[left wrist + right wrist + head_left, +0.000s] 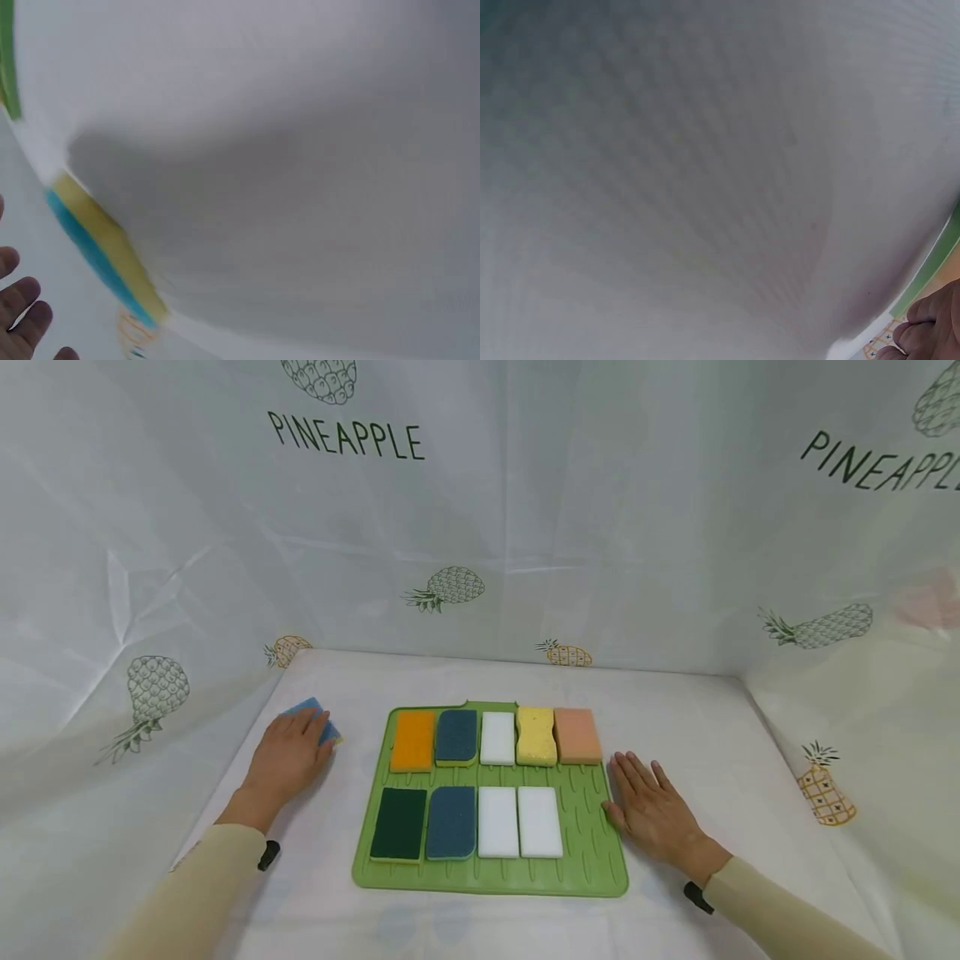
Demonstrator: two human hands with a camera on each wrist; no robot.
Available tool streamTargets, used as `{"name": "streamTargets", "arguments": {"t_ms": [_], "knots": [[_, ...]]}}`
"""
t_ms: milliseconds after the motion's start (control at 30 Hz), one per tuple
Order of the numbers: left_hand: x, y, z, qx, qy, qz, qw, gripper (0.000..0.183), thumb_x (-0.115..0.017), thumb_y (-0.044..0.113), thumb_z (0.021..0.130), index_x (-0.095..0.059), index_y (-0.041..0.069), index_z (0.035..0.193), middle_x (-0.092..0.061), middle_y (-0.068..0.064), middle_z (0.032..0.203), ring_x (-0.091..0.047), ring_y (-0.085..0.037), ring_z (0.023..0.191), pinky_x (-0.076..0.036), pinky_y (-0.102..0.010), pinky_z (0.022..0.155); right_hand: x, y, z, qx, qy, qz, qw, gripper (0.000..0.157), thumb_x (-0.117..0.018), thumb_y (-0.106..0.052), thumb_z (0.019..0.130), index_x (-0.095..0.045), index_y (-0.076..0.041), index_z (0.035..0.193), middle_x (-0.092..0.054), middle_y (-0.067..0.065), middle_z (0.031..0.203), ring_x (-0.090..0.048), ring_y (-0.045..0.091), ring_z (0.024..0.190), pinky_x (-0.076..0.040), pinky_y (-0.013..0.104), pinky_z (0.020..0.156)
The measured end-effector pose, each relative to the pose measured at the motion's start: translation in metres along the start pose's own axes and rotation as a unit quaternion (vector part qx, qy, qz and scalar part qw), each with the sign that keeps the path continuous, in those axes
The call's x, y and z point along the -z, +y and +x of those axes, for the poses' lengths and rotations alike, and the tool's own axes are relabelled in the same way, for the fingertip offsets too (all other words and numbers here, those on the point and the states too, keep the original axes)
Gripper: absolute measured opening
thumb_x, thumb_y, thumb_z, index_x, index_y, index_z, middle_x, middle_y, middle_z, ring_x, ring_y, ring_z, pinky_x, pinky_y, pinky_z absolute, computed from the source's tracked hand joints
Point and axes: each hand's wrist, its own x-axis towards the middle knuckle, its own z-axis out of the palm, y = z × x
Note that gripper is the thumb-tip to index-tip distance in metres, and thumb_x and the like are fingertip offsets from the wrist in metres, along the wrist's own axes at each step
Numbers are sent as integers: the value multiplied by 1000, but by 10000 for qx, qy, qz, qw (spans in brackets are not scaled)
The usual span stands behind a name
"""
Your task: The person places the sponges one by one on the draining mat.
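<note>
My left hand (288, 752) is over a blue-and-yellow sponge (330, 732) on the table at the left, covering part of it in the head view. In the left wrist view the fingers (22, 300) are spread and a gap shows between them and the sponge (105, 244), which lies blue side up. My right hand (660, 814) lies flat with straight fingers beside the right edge of a green mat (592, 852), thumb at that edge. It holds nothing.
Two rows of sponges stand on the mat. At the back are an orange one (413, 741), a blue one (457, 735), a white one (498, 737), a wavy yellow one (536, 735) and a peach one (578, 735). In front are a dark green one (399, 823), a blue one and two white ones.
</note>
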Motion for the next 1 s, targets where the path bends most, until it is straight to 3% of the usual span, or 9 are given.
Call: {"name": "streamTargets", "arguments": {"t_ms": [133, 300, 533, 800, 1000], "knots": [[0, -20, 0, 354, -62, -163, 9992, 59, -61, 27, 106, -47, -10, 149, -48, -34, 149, -40, -53, 142, -27, -72, 120, -3, -1, 1, 46, 9, 19, 10000, 73, -50, -42, 110, -33, 8, 161, -32, 26, 169, -29, 44, 158, -20, 63, 129], [-6, -34, -2, 758, -388, -287, 9960, 66, -60, 33, 106, -41, -12, 151, -42, -35, 150, -33, -54, 144, -22, -77, 117, -3, -3, 3, 268, -11, -30, 9996, 69, -49, -39, 111, -35, 7, 161, -34, 23, 169, -31, 42, 158, -23, 62, 129], [-5, -36, -1, 829, -604, -340, 9941, 73, -57, 39, 109, -36, -15, 153, -36, -37, 154, -29, -55, 147, -18, -78, 119, -2, -4, 3, 348, -56, -96, 9993, 67, -48, -37, 111, -36, 6, 161, -35, 22, 169, -32, 40, 158, -25, 61, 129], [-3, -39, 5, 926, -1156, -274, 9886, 86, -46, 53, 111, -26, -17, 158, -25, -40, 163, -20, -57, 153, -7, -79, 121, -2, -3, 2, 320, -51, -89, 9994, 67, -49, -37, 111, -36, 6, 161, -36, 22, 169, -33, 40, 158, -25, 60, 129], [-5, -40, 8, 942, -1285, -234, 9869, 90, -44, 56, 111, -24, -18, 158, -24, -42, 162, -21, -58, 152, -7, -82, 119, -1, -3, 2, 317, -76, -86, 9994, 67, -49, -37, 111, -36, 6, 161, -36, 22, 169, -33, 40, 157, -25, 60, 129]]}}
